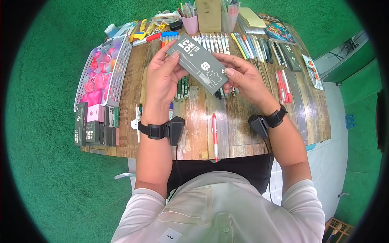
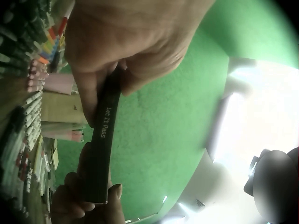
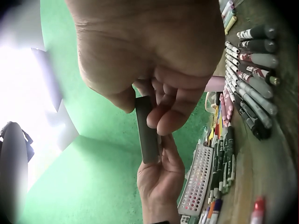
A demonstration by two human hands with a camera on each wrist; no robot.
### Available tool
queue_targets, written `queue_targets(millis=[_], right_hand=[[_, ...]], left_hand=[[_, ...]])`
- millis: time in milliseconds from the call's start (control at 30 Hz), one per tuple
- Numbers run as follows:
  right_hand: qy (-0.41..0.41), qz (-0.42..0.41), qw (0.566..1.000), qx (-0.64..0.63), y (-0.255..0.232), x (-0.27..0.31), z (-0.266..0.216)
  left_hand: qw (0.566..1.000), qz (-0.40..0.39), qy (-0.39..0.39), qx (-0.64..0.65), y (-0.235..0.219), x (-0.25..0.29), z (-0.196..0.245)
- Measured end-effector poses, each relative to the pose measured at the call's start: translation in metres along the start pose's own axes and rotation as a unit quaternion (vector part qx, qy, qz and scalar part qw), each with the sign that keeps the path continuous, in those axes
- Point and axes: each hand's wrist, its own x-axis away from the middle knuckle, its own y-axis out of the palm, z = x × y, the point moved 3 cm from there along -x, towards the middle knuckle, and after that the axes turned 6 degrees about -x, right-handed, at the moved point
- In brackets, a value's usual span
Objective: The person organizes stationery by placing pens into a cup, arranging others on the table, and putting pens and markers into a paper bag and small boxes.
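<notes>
A flat dark grey box (image 1: pixel 200 64) with white lettering and a line-drawn bear is held slantwise above the table between both hands. My left hand (image 1: pixel 163 77) grips its upper left end, thumb lying on the printed face. At the lower right end, my right hand (image 1: pixel 247 79) pinches it with the thumb on top and fingers beneath. The box's narrow side (image 2: pixel 103 135), reading "Let It Pass", shows in the left wrist view. In the right wrist view its other edge (image 3: pixel 147 133) appears plain. Green pens (image 1: pixel 182 90) lie partly hidden below the box.
A white basket (image 1: pixel 125 56) of pink wrapped pieces stands left, with several upright boxes (image 1: pixel 95 125) before it. A red pen (image 1: pixel 215 137) lies near the front edge. Rows of white pens (image 1: pixel 214 42), pen cups (image 1: pixel 189 24) and a similar dark box (image 1: pixel 290 56) lie farther back.
</notes>
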Motion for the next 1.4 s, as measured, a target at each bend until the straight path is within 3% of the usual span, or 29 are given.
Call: queue_targets(millis=[500, 667, 733, 800, 867, 1000, 1133, 1200, 1300, 1400], right_hand=[[0.051, 0.039, 0.993, 0.099, -0.006, -0.002, 0.001], [0.021, 0.083, 0.979, 0.187, -0.002, 0.002, -0.005], [-0.092, 0.089, 0.873, 0.471, 0.004, 0.004, -0.013], [-0.109, 0.109, 0.861, 0.485, 0.013, 0.008, -0.016], [-0.178, 0.13, 0.795, 0.565, 0.02, 0.014, -0.019], [-0.206, 0.124, 0.754, 0.612, 0.023, 0.017, -0.024], [-0.177, 0.117, 0.742, 0.636, 0.024, 0.019, -0.028], [-0.117, 0.106, 0.752, 0.64, 0.024, 0.019, -0.03], [-0.148, 0.119, 0.759, 0.622, 0.014, 0.019, -0.032], [-0.125, 0.133, 0.774, 0.607, -0.005, 0.015, -0.041]], left_hand=[[0.995, 0.03, -0.029, -0.094, 0.02, 0.006, -0.005], [0.988, -0.012, -0.085, -0.127, 0.028, 0.01, -0.015], [0.99, 0.012, -0.084, -0.113, 0.025, 0.009, -0.02], [0.99, 0.027, -0.083, -0.114, 0.027, 0.009, -0.023], [0.989, 0.041, -0.084, -0.115, 0.03, 0.01, -0.025], [0.99, 0.041, -0.08, -0.109, 0.039, 0.012, -0.026], [0.988, 0.033, -0.089, -0.125, 0.038, 0.013, -0.032], [0.988, 0.025, -0.088, -0.122, 0.038, 0.013, -0.034], [0.99, 0.004, -0.095, -0.106, 0.035, 0.014, -0.034], [0.989, -0.001, -0.111, -0.097, 0.042, 0.016, -0.03]])
